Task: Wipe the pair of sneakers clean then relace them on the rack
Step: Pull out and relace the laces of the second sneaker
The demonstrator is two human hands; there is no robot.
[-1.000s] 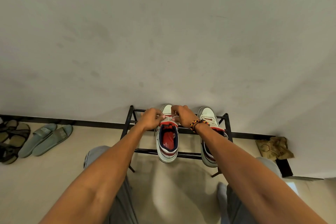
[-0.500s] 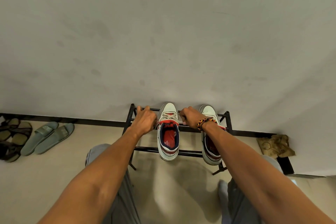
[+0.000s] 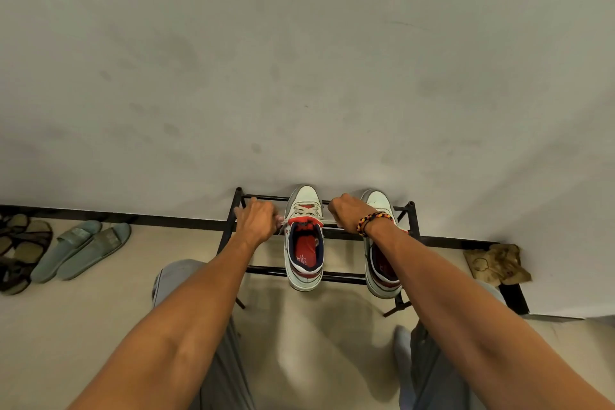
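Grey trouser legs (image 3: 216, 359) are seen nearest, with both forearms stretched forward over the pale floor (image 3: 316, 343). Further on, the black metal rack (image 3: 346, 279) stands against the wall (image 3: 299, 60), and the pair of sneakers is placed on it with toes toward the wall: the left sneaker (image 3: 304, 243) with its red insole exposed, and the right sneaker (image 3: 379, 276) partly covered by the forearm.

The left hand (image 3: 256, 225) and the right hand (image 3: 347, 214) are each curled around one end of the white lace (image 3: 329, 220) of the left sneaker. One second ago the hands were held close together above the tongue; now they are drawn well apart to both sides, and the lace is stretched straight across the top eyelets. From this it is judged that the crossing was pulled tight, so the lacing of this sneaker is near its upper end. The lacing of the right sneaker cannot be told.

Green slides (image 3: 83, 248) and dark sandals (image 3: 20, 250) lie at the far left, and a crumpled brown cloth (image 3: 496, 263) at the far right.
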